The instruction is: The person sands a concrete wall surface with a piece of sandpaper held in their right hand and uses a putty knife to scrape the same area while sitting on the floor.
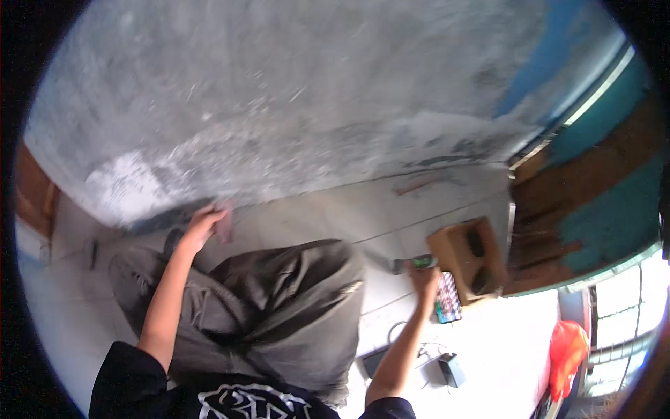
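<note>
My left hand point(200, 226) grips a thin pinkish-brown piece point(225, 222), blurred, which hangs from the fingers close to the foot of the grey wall point(293, 94). Out to the right, my right hand point(425, 277) is closed around a dark tool with a green part point(421, 262); its exact kind is unclear. That tool is beside an open brown cardboard box point(454, 249). A phone with a lit screen point(448, 298) leans or lies against the box's near side, just right of my right wrist. My legs in dark trousers are folded on the tiled floor.
A reddish-brown strip point(416, 184) lies on the floor by the wall. Near my right forearm are a black box-shaped device point(451, 370), cables and a dark flat object point(375, 361). A brown and teal panel point(586, 209) stands at the right, with a red bag point(567, 351) beyond.
</note>
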`<state>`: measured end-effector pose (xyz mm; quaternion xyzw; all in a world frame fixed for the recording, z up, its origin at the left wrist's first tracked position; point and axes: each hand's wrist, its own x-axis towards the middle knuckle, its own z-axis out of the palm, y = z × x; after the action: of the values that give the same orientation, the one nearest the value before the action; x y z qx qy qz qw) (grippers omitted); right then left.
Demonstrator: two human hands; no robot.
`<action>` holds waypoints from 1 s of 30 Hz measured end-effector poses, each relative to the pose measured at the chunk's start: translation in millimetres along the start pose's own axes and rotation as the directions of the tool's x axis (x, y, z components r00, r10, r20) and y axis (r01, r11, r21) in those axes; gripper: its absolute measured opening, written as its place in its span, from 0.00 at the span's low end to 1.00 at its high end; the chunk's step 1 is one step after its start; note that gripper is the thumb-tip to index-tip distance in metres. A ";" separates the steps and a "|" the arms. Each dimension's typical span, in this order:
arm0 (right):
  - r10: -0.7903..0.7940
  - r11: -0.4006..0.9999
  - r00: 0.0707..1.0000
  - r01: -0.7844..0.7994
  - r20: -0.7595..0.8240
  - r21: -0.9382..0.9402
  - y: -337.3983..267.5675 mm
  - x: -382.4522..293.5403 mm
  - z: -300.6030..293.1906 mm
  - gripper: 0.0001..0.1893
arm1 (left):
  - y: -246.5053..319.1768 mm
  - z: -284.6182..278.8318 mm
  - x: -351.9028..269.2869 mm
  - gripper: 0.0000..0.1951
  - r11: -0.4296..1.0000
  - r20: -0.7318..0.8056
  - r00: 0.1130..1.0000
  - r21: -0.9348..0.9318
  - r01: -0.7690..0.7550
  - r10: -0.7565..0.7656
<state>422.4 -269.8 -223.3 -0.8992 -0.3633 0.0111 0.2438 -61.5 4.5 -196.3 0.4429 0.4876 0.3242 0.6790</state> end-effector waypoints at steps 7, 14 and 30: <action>0.102 0.766 0.936 0.141 -0.336 0.628 -28.4 -33.9 -6.2 0.11 | -21.7 -9.0 0.8 0.11 0.990 -0.071 0.997 0.134 0.040 -0.030; 0.427 0.607 0.891 -0.154 -0.157 0.780 -62.8 -101.3 -18.1 0.15 | -17.5 -14.7 -8.3 0.11 0.987 -0.037 0.998 0.159 -0.038 0.045; 0.565 -0.540 0.688 -0.110 0.456 0.835 -47.7 -179.2 44.0 0.22 | -1.7 -25.3 -4.7 0.16 0.941 -0.101 0.991 0.335 -0.050 0.088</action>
<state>250.9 -339.5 -268.9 -0.3532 0.2083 0.2560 0.8754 -86.9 6.9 -199.5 0.5485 0.5574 0.2858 0.5539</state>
